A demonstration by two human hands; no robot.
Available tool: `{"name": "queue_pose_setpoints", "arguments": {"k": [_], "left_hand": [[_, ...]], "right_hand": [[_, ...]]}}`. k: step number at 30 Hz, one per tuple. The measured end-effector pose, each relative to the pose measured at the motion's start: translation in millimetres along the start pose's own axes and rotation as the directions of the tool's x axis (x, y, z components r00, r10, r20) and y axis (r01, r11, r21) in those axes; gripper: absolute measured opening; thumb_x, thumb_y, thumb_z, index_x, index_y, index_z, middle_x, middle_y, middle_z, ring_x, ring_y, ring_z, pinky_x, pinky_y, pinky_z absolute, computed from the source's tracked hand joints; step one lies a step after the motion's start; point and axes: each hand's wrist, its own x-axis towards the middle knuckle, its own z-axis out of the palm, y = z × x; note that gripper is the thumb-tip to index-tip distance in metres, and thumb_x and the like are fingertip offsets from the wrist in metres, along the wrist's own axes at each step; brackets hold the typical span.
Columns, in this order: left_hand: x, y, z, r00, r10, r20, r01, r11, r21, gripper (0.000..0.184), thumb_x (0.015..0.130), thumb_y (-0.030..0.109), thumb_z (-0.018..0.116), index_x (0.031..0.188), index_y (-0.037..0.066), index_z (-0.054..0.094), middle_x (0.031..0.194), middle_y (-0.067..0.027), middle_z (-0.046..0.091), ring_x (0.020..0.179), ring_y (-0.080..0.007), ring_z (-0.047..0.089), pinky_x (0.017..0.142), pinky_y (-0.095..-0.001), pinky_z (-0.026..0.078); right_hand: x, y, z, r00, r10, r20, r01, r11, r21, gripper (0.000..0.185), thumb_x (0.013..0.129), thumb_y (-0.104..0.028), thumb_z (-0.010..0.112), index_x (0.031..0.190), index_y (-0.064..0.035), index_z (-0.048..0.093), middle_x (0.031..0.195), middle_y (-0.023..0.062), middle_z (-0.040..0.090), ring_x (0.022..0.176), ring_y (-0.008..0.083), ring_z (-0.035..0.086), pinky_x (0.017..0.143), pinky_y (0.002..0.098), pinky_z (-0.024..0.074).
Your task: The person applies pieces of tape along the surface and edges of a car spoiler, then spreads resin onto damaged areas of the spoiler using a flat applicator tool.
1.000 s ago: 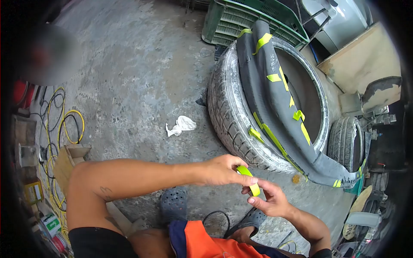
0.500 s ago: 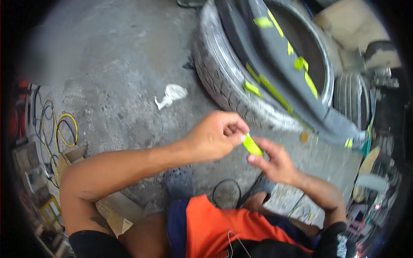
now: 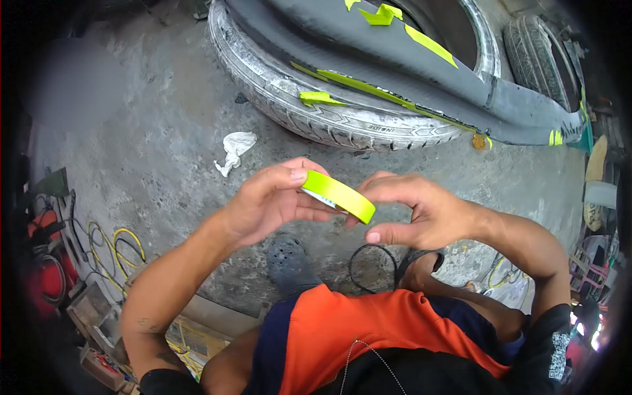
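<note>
My left hand (image 3: 266,199) grips one end of a roll of yellow-green tape (image 3: 340,197), held above the floor (image 3: 158,171); my right hand (image 3: 424,212), half open, curves about the other end, finger contact unclear. Beyond, a tape-marked dark panel (image 3: 395,59) lies across a tyre (image 3: 309,126).

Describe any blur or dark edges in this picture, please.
Head view, corners: black borders curve around them; head view, upper left: a hazy round patch hides detail; head view, centre: the yellow-green tape roll looks fairly sharp.
</note>
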Motion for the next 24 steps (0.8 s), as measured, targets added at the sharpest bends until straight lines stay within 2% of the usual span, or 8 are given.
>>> {"name": "queue_pose_setpoints", "arguments": {"k": [5,9,11,12,15,20,22,24], "left_hand": [[2,-4,12,0.998,-0.058,-0.028,0.058,0.998,-0.016,0.056,0.102,0.035,0.051,0.145,0.000,0.050,0.132,-0.0163,0.061,0.119,-0.0255,0.062,0.103,-0.0434,0.050],[2,3,34,0.970,0.106,-0.218,-0.004,0.907,0.421,0.049,0.105,0.026,0.050,0.146,0.000,0.051,0.142,-0.0190,0.057,0.131,-0.0265,0.055,0.109,-0.0437,0.047],[-2,4,42,0.939,0.343,-0.029,-0.188,0.579,0.793,0.044,0.100,0.015,0.061,0.142,0.001,0.057,0.144,-0.0176,0.056,0.135,-0.0259,0.053,0.110,-0.0414,0.046],[-1,3,43,0.914,0.406,0.015,-0.226,0.477,0.850,0.043,0.093,0.004,0.069,0.136,0.001,0.062,0.139,-0.0179,0.060,0.131,-0.0259,0.057,0.107,-0.0386,0.049],[-1,2,49,0.859,0.508,0.068,-0.246,0.292,0.924,0.035,0.090,0.010,0.074,0.124,0.001,0.069,0.121,-0.0192,0.071,0.109,-0.0269,0.070,0.094,-0.0333,0.055],[-8,-6,45,0.891,0.452,-0.045,-0.139,0.365,0.921,0.021,0.093,0.004,0.069,0.113,-0.003,0.068,0.118,-0.0152,0.071,0.105,-0.0208,0.071,0.091,-0.0323,0.058],[-9,-10,45,0.902,0.424,-0.077,-0.106,0.392,0.914,0.015,0.095,0.004,0.068,0.109,-0.003,0.067,0.116,-0.0141,0.071,0.103,-0.0198,0.071,0.090,-0.0315,0.057],[-11,-11,44,0.905,0.129,-0.405,0.209,0.695,0.688,0.011,0.100,0.009,0.063,0.105,-0.002,0.063,0.113,-0.0139,0.070,0.100,-0.0209,0.072,0.089,-0.0325,0.058]], "right_hand": [[-5,-5,-3,0.996,0.090,-0.014,-0.088,0.992,0.087,0.037,0.091,-0.016,0.078,0.123,-0.0017,0.067,0.107,0.0144,0.071,0.097,0.0294,0.068,0.086,0.0408,0.0521],[-7,-2,1,0.997,0.078,-0.007,-0.077,0.996,0.046,0.038,0.093,-0.019,0.075,0.125,-0.0019,0.063,0.103,0.0175,0.067,0.097,0.0345,0.067,0.085,0.0443,0.0516],[-8,-2,2,0.996,0.087,-0.013,-0.087,0.996,0.022,0.038,0.093,-0.020,0.074,0.126,-0.0021,0.062,0.102,0.0177,0.067,0.097,0.0349,0.067,0.084,0.0446,0.0515],[-8,-3,2,0.993,0.117,-0.007,-0.117,0.992,0.039,0.039,0.094,-0.020,0.074,0.126,-0.0023,0.062,0.103,0.0178,0.067,0.096,0.0345,0.067,0.083,0.0441,0.0516],[-11,-7,1,0.980,0.196,0.032,-0.197,0.979,0.053,0.039,0.095,-0.020,0.072,0.127,-0.0021,0.061,0.105,0.0176,0.067,0.096,0.0330,0.067,0.081,0.0422,0.0521],[-21,5,6,0.984,0.165,0.065,-0.172,0.979,0.113,0.036,0.099,-0.020,0.067,0.130,-0.0019,0.061,0.107,0.0168,0.067,0.097,0.0307,0.067,0.083,0.0397,0.0526],[-23,5,6,0.944,0.312,0.107,-0.330,0.899,0.287,0.038,0.101,-0.020,0.063,0.134,-0.0023,0.058,0.111,0.0177,0.066,0.103,0.0300,0.066,0.088,0.0414,0.0520],[-22,12,10,0.963,0.264,-0.050,-0.251,0.950,0.186,0.039,0.102,-0.020,0.062,0.136,-0.0023,0.056,0.114,0.0185,0.065,0.105,0.0305,0.065,0.090,0.0419,0.0515]]}}
